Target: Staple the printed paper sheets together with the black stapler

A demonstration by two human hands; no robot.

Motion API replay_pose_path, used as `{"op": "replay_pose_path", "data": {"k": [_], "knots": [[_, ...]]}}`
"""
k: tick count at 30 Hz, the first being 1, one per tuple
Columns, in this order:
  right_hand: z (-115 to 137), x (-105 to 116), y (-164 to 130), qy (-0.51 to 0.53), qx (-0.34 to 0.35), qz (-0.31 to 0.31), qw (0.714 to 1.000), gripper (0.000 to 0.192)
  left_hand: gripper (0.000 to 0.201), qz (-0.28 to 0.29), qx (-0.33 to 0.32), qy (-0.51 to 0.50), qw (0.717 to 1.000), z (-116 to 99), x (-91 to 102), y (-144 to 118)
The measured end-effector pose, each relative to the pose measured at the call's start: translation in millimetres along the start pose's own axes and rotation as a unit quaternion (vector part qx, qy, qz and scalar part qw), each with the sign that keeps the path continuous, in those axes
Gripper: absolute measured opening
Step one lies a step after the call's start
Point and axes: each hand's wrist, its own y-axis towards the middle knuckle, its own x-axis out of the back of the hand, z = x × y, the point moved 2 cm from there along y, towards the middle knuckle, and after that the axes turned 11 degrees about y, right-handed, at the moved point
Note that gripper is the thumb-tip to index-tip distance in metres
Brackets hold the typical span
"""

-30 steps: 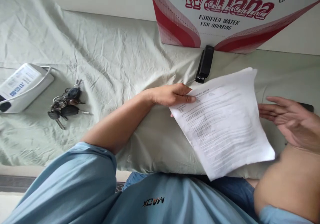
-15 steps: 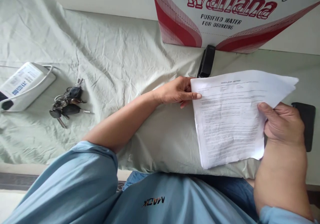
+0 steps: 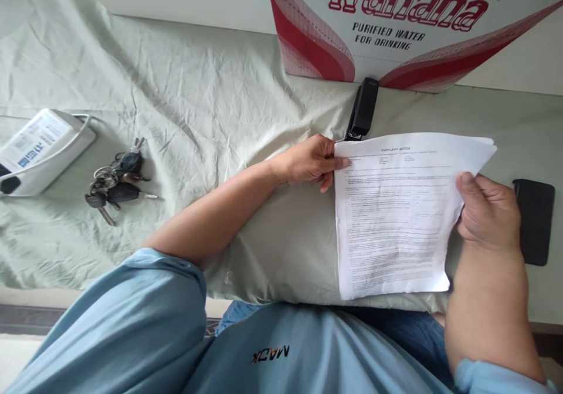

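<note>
A stack of printed paper sheets (image 3: 391, 224), headed "Overleaf Notes", is held between both hands over the cloth. My left hand (image 3: 310, 160) pinches its upper left edge, thumb on top. On the opposite side, my right hand (image 3: 490, 211) grips the right edge with the thumb on the front and the other fingers hidden behind. The sheets' upper right corners fan slightly apart. Just beyond the top edge lies a black stapler (image 3: 364, 109), its near end close to the paper and to my left fingers.
A Wahaha water carton (image 3: 387, 60) stands behind the stapler. To the right of my right hand lies a black phone-like slab (image 3: 534, 224). Keys on rings (image 3: 118, 183) and a white device with a strap (image 3: 48, 153) rest at left on the wrinkled pale green cloth (image 3: 211, 95).
The paper stack has turned a little and shifted left and toward me, with my right hand moving left along with it. More of the stapler's near end shows.
</note>
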Motion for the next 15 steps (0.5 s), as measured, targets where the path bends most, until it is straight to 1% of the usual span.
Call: {"op": "replay_pose_path", "data": {"k": [2,5,7,10,11,15], "knots": [[0.3,0.8,0.2,-0.012,-0.022,-0.009,1.000,0.067,0.061,-0.030,0.001,-0.006,1.000,0.0,-1.0,-0.2],[3.7,0.7,-0.9,-0.036,-0.073,0.003,0.997,0.064,0.050,-0.122,0.009,-0.013,0.992,1.9,-3.8,1.8],[7.6,-1.4,-2.2,-0.050,-0.100,0.016,0.994,0.060,0.039,-0.185,0.007,0.002,0.983,4.8,-6.7,4.2],[13.0,-6.5,-3.8,-0.067,-0.124,0.014,0.990,0.060,0.015,-0.262,-0.011,0.042,0.964,10.4,-10.7,6.5],[13.9,-8.3,-4.1,-0.073,-0.133,0.011,0.988,0.061,0.015,-0.279,-0.019,0.057,0.958,12.1,-11.7,6.7],[12.6,-13.2,-4.5,-0.091,-0.169,0.006,0.981,0.065,0.039,-0.323,-0.041,0.142,0.935,16.7,-13.5,4.9]]}}
